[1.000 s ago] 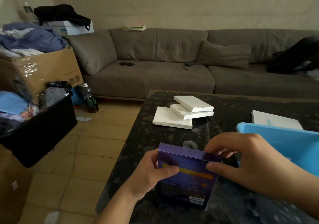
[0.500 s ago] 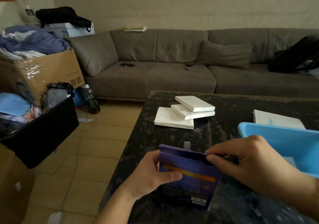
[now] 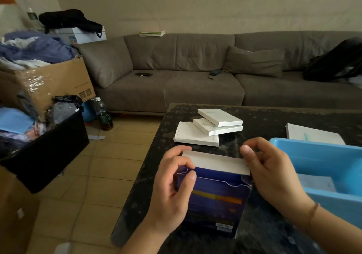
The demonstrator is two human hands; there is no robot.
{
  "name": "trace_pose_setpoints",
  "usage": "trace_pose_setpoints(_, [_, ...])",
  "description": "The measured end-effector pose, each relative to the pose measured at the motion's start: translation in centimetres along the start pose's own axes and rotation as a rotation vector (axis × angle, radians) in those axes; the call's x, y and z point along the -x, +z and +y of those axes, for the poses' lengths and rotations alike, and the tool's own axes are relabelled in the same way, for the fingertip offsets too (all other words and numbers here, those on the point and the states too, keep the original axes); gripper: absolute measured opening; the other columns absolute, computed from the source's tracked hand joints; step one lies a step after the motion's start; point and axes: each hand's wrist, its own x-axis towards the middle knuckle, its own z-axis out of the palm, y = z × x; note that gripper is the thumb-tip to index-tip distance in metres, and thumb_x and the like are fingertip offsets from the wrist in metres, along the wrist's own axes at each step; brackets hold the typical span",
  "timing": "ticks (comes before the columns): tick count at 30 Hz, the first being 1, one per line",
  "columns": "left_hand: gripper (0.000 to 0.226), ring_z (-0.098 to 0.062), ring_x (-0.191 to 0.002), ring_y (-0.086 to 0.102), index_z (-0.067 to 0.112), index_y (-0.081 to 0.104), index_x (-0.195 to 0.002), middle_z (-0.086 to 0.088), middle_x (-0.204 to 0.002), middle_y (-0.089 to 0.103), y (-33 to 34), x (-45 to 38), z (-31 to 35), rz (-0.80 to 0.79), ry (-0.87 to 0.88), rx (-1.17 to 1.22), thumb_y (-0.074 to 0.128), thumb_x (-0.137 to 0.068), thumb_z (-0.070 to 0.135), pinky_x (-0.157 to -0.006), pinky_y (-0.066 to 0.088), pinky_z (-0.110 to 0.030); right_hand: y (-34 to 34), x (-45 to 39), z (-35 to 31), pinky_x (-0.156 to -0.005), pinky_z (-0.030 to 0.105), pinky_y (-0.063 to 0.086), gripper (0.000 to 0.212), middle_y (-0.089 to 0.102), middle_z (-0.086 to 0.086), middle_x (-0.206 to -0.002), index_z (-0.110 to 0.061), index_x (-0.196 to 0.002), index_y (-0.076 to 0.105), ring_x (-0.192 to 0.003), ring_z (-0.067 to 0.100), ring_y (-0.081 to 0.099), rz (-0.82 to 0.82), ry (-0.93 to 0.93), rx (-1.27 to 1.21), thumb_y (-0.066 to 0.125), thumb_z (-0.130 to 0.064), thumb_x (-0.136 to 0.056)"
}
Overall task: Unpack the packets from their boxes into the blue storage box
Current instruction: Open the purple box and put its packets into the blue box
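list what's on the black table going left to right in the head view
stack of white boxes → purple box, held at the near edge → blue storage box, with a lone white box behind it.

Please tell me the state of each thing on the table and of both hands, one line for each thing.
purple box: upright, top flap open.
white flap: lifted, pinched at both ends.
left hand: grips the box's left side.
right hand: pinches the flap's right end.
white boxes: three, stacked unevenly, closed.
blue storage box: open, something pale inside.
single white box: flat, behind the storage box.
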Motion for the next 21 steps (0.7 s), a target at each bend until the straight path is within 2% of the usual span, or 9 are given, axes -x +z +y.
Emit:
trace_pose_setpoints(3, [0.025,-0.016,-0.092,0.064,0.018,0.061,-0.092,0.005,-0.099,0.065,0.2,-0.1,0.9,-0.009,-0.233,0.230,0.057,-0.076,0.037,-0.063,0.052,-0.023,0.3,-0.6,0.7,-0.040,0.011,0.038,0.017,0.063,-0.009,-0.052,-0.023,-0.076,0.061,-0.044,0.001,0.053,-0.058,0.077,0.024,0.057,-0.029,-0.093])
trace_pose_setpoints(6, [0.030,-0.020,-0.077,0.064,0.018,0.065,-0.088,0.000,-0.084,0.066,0.7,0.0,1.2,0.065,-0.319,0.290,0.056,-0.073,0.042,-0.056,0.050,-0.023,0.2,-1.1,0.6,-0.041,0.015,0.044,0.018,0.068,-0.001,-0.060,-0.021,-0.078,0.064,-0.048,0.008,0.057,-0.110,0.138,-0.006,0.059,-0.033,-0.090])
trace_pose_setpoints(10, [0.026,-0.021,-0.075,0.064,0.030,0.064,-0.086,0.001,-0.084,0.067,1.4,0.4,1.4,0.131,-0.277,0.248,0.046,-0.080,0.047,-0.055,0.052,-0.025,-1.2,0.7,-0.1,-0.044,0.023,0.043,0.029,0.057,0.000,-0.053,-0.028,-0.078,0.061,-0.049,0.017,0.053,0.112,-0.205,0.194,0.055,-0.054,-0.090])
trace_pose_setpoints(12, [0.031,-0.017,-0.087,0.066,0.033,0.064,-0.089,0.007,-0.092,0.068,1.7,0.5,1.4,0.165,-0.252,0.234,0.038,-0.085,0.049,-0.059,0.055,-0.024,-1.9,2.3,-1.1,-0.039,0.024,0.038,0.031,0.044,-0.006,-0.044,-0.027,-0.076,0.058,-0.040,0.012,0.044,0.101,-0.372,0.354,0.056,-0.057,-0.085])
trace_pose_setpoints(14, [0.036,-0.016,-0.095,0.066,0.030,0.065,-0.092,0.010,-0.098,0.068,1.8,0.7,1.2,0.205,-0.236,0.237,0.034,-0.089,0.048,-0.060,0.056,-0.023,-1.9,3.5,-1.3,-0.036,0.017,0.035,0.025,0.033,-0.018,-0.042,-0.031,-0.080,0.056,-0.035,0.001,0.038,0.023,-0.413,0.532,0.056,-0.056,-0.083])
trace_pose_setpoints(16, [0.037,-0.019,-0.096,0.065,0.032,0.066,-0.093,0.007,-0.099,0.069,1.8,0.9,0.8,0.223,-0.239,0.242,0.033,-0.088,0.048,-0.059,0.055,-0.023,-1.6,3.9,-0.7,-0.035,0.013,0.034,0.013,0.035,-0.021,-0.042,-0.036,-0.086,0.054,-0.035,0.001,0.041,-0.039,-0.367,0.581,0.055,-0.049,-0.088])
trace_pose_setpoints(18, [0.035,-0.020,-0.091,0.066,0.039,0.067,-0.091,0.005,-0.097,0.069,1.7,0.9,0.6,0.246,-0.250,0.258,0.034,-0.086,0.049,-0.057,0.055,-0.025,-1.3,3.9,-0.1,-0.035,0.018,0.035,0.002,0.049,-0.013,-0.045,-0.037,-0.088,0.053,-0.041,0.009,0.049,-0.070,-0.290,0.435,0.054,-0.035,-0.088])
trace_pose_setpoints(20, [0.034,-0.018,-0.084,0.067,0.041,0.067,-0.087,0.006,-0.091,0.069,1.7,1.0,0.8,0.304,-0.197,0.240,0.033,-0.088,0.045,-0.053,0.054,-0.024,-1.0,3.8,0.4,-0.038,0.022,0.038,0.023,0.061,-0.010,-0.058,-0.034,-0.087,0.056,-0.046,0.012,0.054,-0.073,-0.245,0.269,0.054,-0.011,-0.091])
trace_pose_setpoints(21, [0.034,-0.017,-0.081,0.067,0.041,0.066,-0.087,0.008,-0.090,0.069,1.7,0.9,0.9,0.348,-0.142,0.198,0.032,-0.090,0.041,-0.052,0.053,-0.023,-0.7,3.7,0.4,-0.039,0.016,0.038,0.029,0.063,-0.016,-0.065,-0.033,-0.086,0.056,-0.050,0.009,0.056,-0.071,-0.247,0.238,0.054,-0.004,-0.091])
